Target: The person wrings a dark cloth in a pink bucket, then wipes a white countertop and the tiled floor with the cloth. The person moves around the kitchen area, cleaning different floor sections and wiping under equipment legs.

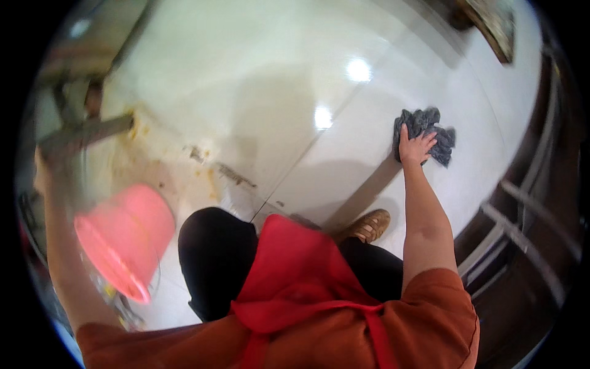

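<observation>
My right hand presses down on a crumpled dark grey cloth lying on the pale tiled floor. Its fingers are spread over the cloth, and the thumb lies along the cloth's left side. Far to the left, my left hand is blurred at the picture's rim. It is by the near end of a dark bar that looks like part of a piece of furniture; whether the fingers grip it is unclear. A pink plastic bucket is tilted beside my left forearm, its rim towards me.
Yellow-brown stains and dark scraps mark the floor at left. My sandalled foot stands near the cloth. A dark rack with metal bars runs along the right. A wooden-edged object juts in at top right.
</observation>
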`<action>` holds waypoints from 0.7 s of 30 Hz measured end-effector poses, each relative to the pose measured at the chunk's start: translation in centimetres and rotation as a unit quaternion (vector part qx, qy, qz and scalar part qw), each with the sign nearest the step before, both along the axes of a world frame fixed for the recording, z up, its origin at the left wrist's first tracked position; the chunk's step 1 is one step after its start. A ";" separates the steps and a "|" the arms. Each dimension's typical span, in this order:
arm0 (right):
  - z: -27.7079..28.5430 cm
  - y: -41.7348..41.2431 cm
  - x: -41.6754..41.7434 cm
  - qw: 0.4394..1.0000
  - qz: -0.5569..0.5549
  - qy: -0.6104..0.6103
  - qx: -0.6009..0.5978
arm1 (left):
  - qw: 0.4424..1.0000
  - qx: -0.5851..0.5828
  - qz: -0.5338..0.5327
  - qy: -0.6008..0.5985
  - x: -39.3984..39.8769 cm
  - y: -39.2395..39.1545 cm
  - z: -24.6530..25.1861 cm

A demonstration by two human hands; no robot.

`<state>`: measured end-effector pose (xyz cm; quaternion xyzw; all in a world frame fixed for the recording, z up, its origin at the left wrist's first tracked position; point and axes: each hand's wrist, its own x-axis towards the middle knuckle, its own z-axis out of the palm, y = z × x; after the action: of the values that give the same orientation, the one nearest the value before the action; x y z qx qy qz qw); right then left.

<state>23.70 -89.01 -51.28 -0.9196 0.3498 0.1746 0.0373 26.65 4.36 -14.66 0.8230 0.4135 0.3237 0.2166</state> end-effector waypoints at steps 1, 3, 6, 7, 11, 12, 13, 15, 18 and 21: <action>0.4 2.9 0.4 0.997 0.075 -0.017 0.005 | 1.000 0.007 0.002 -0.001 -0.4 -0.4 0.4; 3.4 10.0 1.6 0.976 0.215 -0.025 0.033 | 1.000 0.010 0.008 -0.009 -1.1 -1.3 0.7; 7.4 20.1 -0.3 0.897 0.425 -0.001 0.123 | 1.000 0.001 0.019 -0.020 -1.4 -2.5 0.7; 8.2 22.8 -2.3 0.866 0.481 0.028 0.134 | 0.999 -0.009 0.023 -0.024 -1.0 -2.9 0.7; 7.9 30.3 -10.4 0.746 0.623 0.121 0.203 | 0.970 -0.026 -0.080 -0.226 6.0 -13.7 -4.0; 7.8 33.0 -12.6 0.693 0.668 0.117 0.244 | 0.999 0.033 -0.020 0.006 3.7 -7.4 -1.3; 7.2 34.2 -13.0 0.673 0.686 0.116 0.251 | 0.998 -0.028 -0.056 0.011 4.0 -10.6 -0.4; 9.5 36.5 -12.1 0.635 0.705 0.187 0.256 | 0.997 -0.070 -0.010 0.007 1.2 -13.2 0.5; 9.5 35.3 -10.6 0.606 0.723 0.198 0.268 | 0.992 -0.033 -0.125 0.002 -8.2 -12.8 -1.2; 10.2 35.9 -10.7 0.622 0.729 0.206 0.198 | 0.969 0.188 -0.147 0.068 -19.7 -14.6 -0.4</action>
<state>12.95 -53.16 -41.08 -0.7839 -0.4796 0.3942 0.0064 6.95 -10.22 -15.03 0.9209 0.2333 0.3034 0.0743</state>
